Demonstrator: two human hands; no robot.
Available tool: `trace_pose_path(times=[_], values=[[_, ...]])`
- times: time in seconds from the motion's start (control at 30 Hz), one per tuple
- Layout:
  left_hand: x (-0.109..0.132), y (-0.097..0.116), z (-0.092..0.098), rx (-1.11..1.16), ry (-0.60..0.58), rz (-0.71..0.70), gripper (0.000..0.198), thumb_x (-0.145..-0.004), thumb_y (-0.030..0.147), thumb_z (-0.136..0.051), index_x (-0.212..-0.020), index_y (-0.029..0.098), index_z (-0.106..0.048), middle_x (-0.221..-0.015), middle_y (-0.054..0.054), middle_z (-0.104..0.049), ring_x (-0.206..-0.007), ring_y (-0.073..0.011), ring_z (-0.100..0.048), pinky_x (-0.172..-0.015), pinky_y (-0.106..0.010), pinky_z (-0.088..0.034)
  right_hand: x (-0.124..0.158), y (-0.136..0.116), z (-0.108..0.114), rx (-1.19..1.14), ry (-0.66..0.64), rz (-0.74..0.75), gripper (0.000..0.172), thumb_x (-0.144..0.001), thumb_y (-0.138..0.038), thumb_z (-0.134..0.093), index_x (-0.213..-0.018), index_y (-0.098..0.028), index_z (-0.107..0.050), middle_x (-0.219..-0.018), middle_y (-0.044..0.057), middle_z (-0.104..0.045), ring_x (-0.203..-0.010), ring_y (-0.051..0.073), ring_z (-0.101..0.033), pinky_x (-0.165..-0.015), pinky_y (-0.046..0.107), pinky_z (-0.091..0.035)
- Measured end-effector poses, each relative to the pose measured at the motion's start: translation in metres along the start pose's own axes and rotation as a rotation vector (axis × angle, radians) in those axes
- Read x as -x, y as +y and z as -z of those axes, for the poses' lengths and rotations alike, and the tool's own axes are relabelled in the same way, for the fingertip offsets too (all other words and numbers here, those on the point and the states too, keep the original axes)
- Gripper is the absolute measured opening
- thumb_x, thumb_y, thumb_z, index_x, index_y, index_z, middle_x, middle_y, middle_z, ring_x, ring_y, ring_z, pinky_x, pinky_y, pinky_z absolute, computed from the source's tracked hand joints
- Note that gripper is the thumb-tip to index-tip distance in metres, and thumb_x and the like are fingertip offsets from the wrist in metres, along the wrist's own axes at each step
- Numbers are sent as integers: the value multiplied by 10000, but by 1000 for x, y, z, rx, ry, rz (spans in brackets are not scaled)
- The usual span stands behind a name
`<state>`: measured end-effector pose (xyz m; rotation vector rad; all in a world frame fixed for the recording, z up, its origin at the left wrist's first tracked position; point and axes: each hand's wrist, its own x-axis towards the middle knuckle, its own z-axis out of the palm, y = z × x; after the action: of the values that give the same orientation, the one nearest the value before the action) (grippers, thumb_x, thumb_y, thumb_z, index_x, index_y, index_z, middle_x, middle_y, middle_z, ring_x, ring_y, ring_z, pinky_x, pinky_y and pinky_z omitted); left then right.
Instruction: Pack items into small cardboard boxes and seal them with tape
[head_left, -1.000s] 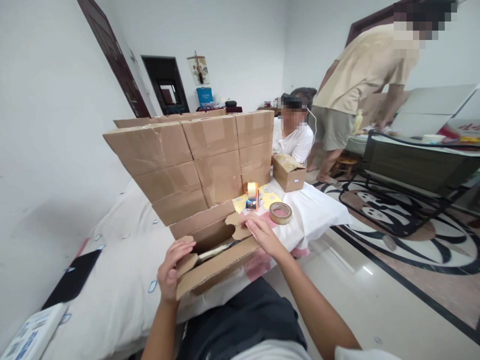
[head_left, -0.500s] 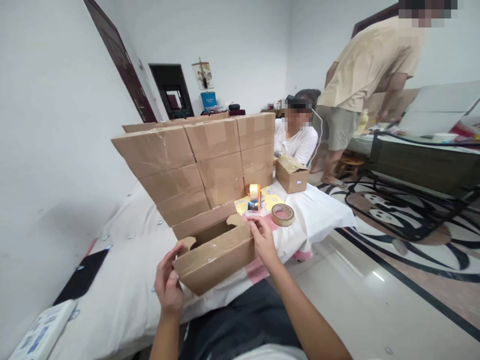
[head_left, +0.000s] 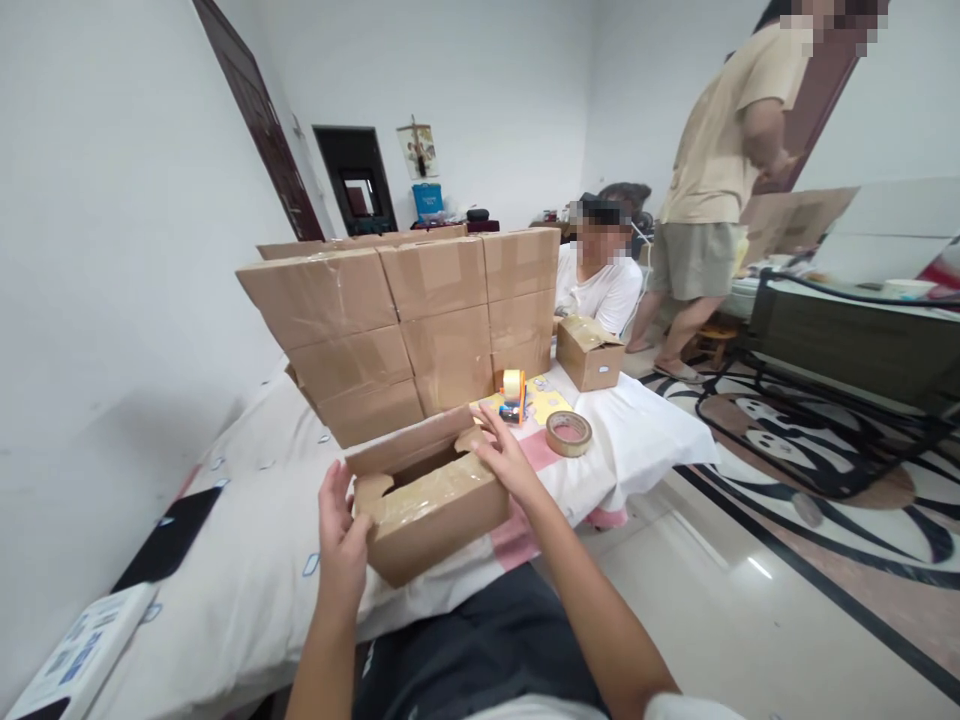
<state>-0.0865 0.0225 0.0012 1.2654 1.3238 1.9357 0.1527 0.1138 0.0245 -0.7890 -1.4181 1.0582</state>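
Observation:
A brown cardboard box (head_left: 442, 525) stands in front of me on the cloth-covered surface, its top partly open. The near long flap, with clear tape along it, slants inward, while the far flap is still raised. My left hand (head_left: 343, 530) grips the left end, thumb near the flap's corner and fingers behind. At the right end, my right hand (head_left: 504, 452) has its thumb on the near flap and its fingers reaching towards the far flap. Beyond it are an orange tape dispenser (head_left: 513, 398) and a roll of brown tape (head_left: 556, 440).
A wall of stacked cardboard boxes (head_left: 442, 320) rises behind the open box. A smaller taped box (head_left: 598, 368) sits to their right. One person in a white shirt (head_left: 604, 290) sits behind it; another in beige (head_left: 712, 140) stands further right. A black-framed chair (head_left: 855, 340) stands on the floor.
The near flap has tipped inward from upright. My right hand has shifted from the box's right corner up across the opening. The standing person has straightened from a bend.

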Motion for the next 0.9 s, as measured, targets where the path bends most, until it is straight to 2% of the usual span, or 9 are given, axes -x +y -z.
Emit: trace_pose_path(times=[0.07, 0.13, 0.17, 0.23, 0.4, 0.57, 0.63, 0.77, 0.9], values=[[1, -2, 1, -50, -2, -30, 720, -756, 149, -586, -1447, 311, -465, -1138, -27, -633, -1217, -214, -564, -1136, -412, -368, -4, 2, 1, 5, -23, 33, 505, -824, -365, -697, -1313, -275, -607, -1208, 67, -676, -1127, 239, -607, -968, 383, -451], [4, -1, 1, -119, -45, -72, 526, -805, 189, -545, -1322, 269, -594, -896, 4, -598, -1039, -199, -589, -1084, -392, -387, -3, 4, 2, 35, -6, 80, 237, -853, -378, -663, -1032, -239, -735, -1050, 62, -697, -1043, 238, -625, -965, 391, -445], [6, -1, 1, -148, -66, -90, 442, -824, 202, -514, -1243, 248, -648, -856, 3, -584, -1012, -201, -581, -1067, -383, -387, -1, 5, 3, 38, -5, 100, 197, -878, -387, -635, -900, -229, -749, -1029, 68, -698, -1049, 245, -624, -986, 399, -435], [8, 1, 1, -183, -80, -113, 385, -826, 205, -471, -1134, 224, -702, -863, -11, -589, -1019, -214, -562, -1034, -366, -390, 4, 7, 5, 15, 4, 132, 295, -932, -409, -563, -786, -224, -741, -1076, 81, -702, -1118, 261, -610, -1051, 417, -401], [9, 0, 2, -161, -90, -118, 403, -803, 192, -459, -1113, 222, -714, -870, -13, -605, -970, -217, -552, -934, -338, -410, 19, 16, 4, -18, 20, 193, 334, -993, -431, -466, -932, -246, -737, -1243, 70, -683, -1262, 271, -559, -1161, 454, -306], [8, -4, 3, -134, -67, -123, 404, -790, 171, -458, -1091, 223, -723, -855, -11, -610, -952, -212, -556, -921, -332, -399, 24, 24, 3, 4, 35, 217, 395, -1010, -458, -397, -1016, -244, -729, -1301, 76, -664, -1298, 262, -548, -1170, 449, -318], [9, -5, 2, -126, -55, -121, 400, -787, 175, -460, -1086, 218, -723, -860, -13, -618, -946, -214, -558, -917, -336, -401, 16, 28, 10, 7, 126, 178, 403, -990, -479, -409, -1126, -234, -698, -1336, 89, -644, -1314, 261, -537, -1156, 444, -348], [10, -3, -1, -150, 16, -110, 318, -781, 204, -495, -1003, 206, -724, -804, -6, -638, -859, -209, -570, -850, -332, -426, -30, 37, 41, 113, 412, -70, 546, -861, -509, -558, -1306, -193, -572, -1402, 136, -591, -1299, 272, -544, -1062, 395, -457], [9, -2, -5, -187, 101, -98, 214, -812, 250, -523, -905, 198, -709, -721, 3, -650, -790, -206, -583, -830, -335, -441, -99, 47, 65, 193, 466, -255, 623, -791, -458, -659, -1318, -154, -524, -1300, 181, -638, -1103, 269, -656, -892, 352, -542]])
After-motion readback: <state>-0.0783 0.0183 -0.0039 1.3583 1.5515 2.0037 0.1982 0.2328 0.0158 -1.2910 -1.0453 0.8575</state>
